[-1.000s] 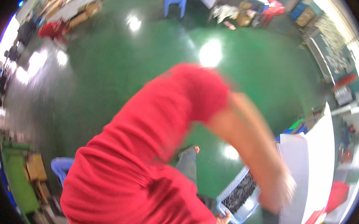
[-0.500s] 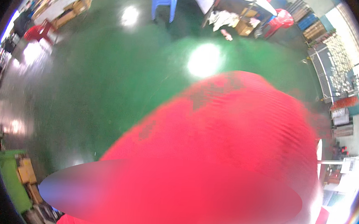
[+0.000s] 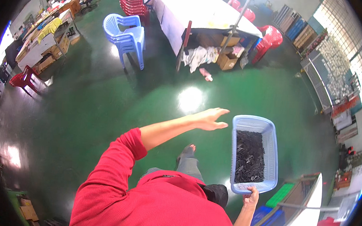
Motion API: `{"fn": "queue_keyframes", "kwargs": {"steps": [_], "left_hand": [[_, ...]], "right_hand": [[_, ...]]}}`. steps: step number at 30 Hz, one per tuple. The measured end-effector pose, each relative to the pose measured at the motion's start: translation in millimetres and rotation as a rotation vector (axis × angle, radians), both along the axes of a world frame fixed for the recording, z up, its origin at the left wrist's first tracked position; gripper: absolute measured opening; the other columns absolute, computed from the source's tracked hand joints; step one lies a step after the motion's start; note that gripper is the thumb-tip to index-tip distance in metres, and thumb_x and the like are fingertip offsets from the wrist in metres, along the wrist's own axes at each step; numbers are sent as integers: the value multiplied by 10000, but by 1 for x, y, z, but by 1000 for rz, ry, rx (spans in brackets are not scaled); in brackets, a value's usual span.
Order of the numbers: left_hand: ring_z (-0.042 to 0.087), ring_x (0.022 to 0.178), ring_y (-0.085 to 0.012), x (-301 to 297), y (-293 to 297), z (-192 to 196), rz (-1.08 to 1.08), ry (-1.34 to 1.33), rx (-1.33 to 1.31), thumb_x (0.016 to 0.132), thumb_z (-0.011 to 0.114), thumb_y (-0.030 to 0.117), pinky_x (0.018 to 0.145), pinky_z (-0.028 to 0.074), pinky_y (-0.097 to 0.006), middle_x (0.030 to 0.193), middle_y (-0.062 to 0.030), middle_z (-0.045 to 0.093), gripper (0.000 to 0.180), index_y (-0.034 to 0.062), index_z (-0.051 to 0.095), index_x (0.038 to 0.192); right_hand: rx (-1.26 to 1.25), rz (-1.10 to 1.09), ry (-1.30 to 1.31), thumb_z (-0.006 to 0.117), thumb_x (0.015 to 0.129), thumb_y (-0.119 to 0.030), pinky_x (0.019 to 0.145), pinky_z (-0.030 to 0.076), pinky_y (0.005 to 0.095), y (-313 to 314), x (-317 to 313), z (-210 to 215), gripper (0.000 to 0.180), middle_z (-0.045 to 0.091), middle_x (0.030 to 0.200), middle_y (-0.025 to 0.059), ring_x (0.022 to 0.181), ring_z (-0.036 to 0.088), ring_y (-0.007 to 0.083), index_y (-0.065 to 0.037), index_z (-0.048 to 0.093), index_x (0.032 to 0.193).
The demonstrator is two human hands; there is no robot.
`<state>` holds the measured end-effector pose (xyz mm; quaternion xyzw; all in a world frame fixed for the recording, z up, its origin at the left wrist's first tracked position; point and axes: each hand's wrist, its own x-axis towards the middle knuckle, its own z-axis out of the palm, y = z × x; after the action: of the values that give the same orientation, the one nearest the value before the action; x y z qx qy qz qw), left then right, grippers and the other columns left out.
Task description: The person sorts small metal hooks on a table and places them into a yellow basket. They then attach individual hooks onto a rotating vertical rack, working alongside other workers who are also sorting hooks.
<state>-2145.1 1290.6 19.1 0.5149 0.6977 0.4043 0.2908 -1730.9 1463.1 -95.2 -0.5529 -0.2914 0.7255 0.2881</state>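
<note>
A light blue plastic basket [image 3: 274,160] with slatted walls hangs over the floor on my right side. Inside it lies a pile of small black pieces [image 3: 249,158], too small to name. My right hand [image 3: 250,197] grips the basket's near rim, thumb over the edge. Stretched out in front of my body, my left hand [image 3: 210,119] has its thumb and fingers apart and nothing in it. Its fingertips point at the basket's far left corner, a short gap away.
Ahead stands a long white-covered table [image 3: 208,9] with cartons and cloth beneath. Stacked blue chairs [image 3: 125,39] are left of it, red chairs [image 3: 269,41] at its right end. A white-topped table [image 3: 303,220] with a blue crate [image 3: 267,222] below is close on my right.
The red sleeve that filled the middle of the view has dropped away. My left arm is now stretched forward, and the basket in my right hand has come into sight. The room ahead shows lower in view.
</note>
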Motion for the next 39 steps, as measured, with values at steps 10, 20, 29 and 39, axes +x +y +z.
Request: {"fn": "queue_keyframes", "kwargs": {"steps": [10, 20, 29, 39], "left_hand": [[150, 1331, -376, -202, 151, -66, 617, -1338, 164, 799, 663, 345, 891, 361, -640, 1450, -203, 109, 996, 1, -58, 1393], [545, 562, -177, -443, 221, -77, 1002, -1327, 399, 736, 541, 76, 480, 460, -338, 605, -61, 499, 98, 45, 504, 651], [613, 712, -245, -657, 276, -66, 1115, -1265, 704, 676, 535, 16, 710, 525, -390, 722, -119, 594, 121, -24, 555, 788], [614, 746, -247, -857, 393, -95, 535, -1402, 825, 694, 524, 10, 718, 511, -363, 790, -126, 606, 150, -10, 560, 839]], "right_hand": [[100, 657, -62, 577, 619, 2, 415, 430, 283, 228, -390, 60, 135, 558, 653, 66, 528, 565, 187, -9, 540, 748], [323, 1110, -172, 642, 766, -199, 588, 513, 312, 345, -710, 85, 379, 606, 904, 75, 711, 604, 164, 6, 514, 1059], [-157, 867, 444, 546, 859, -213, 948, 375, 443, 430, -975, 63, 512, 493, 1215, 129, 1102, 484, 273, 15, 363, 1280], [171, 761, 560, 643, 775, -219, 937, 391, 417, 510, -1087, 77, 582, 509, 1157, 121, 1076, 493, 271, 8, 398, 1252]]}}
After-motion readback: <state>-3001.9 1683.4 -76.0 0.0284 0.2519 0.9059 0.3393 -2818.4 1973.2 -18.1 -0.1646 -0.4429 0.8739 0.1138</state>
